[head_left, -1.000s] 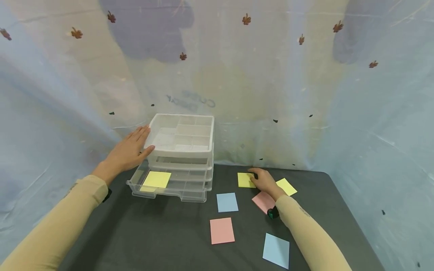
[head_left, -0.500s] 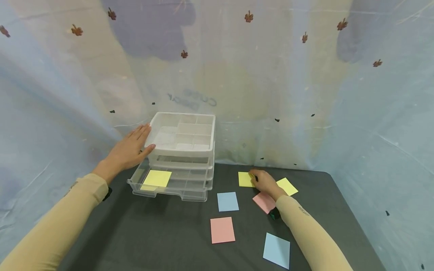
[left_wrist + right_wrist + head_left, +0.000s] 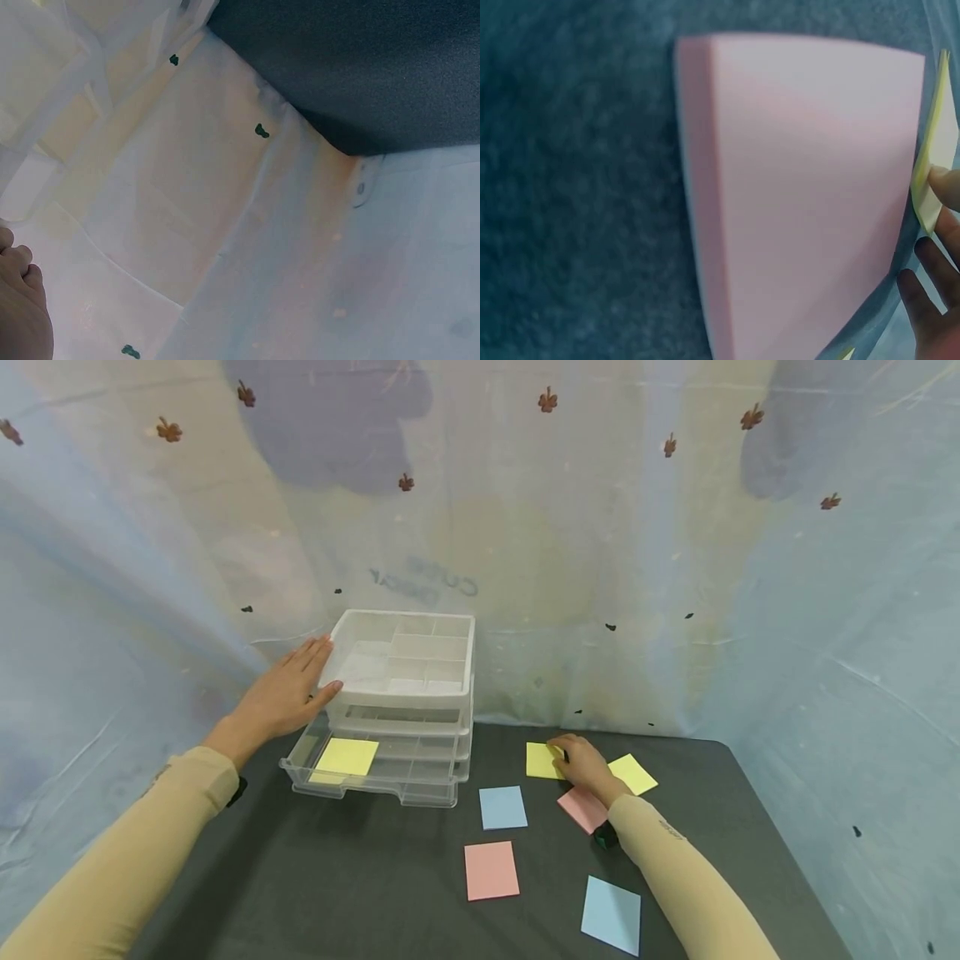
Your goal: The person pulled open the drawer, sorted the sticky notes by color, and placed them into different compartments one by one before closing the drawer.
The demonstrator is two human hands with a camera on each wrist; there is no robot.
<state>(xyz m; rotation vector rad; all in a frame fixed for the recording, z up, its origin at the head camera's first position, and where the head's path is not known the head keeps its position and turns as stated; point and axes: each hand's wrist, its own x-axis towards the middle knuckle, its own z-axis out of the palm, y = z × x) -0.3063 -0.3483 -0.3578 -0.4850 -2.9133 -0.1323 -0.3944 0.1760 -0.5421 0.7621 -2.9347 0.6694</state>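
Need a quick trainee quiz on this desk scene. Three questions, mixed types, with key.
1. True or false: the left hand is inside the pulled-out drawer.

2. Which colour of pad is the right hand touching?
A) pink
B) blue
C) yellow

3. How many blue pads lie on the dark table?

Key:
1. False; it is at the left side of the drawer unit, near the top.
2. C; its thumb is on a yellow pad.
3. Two.
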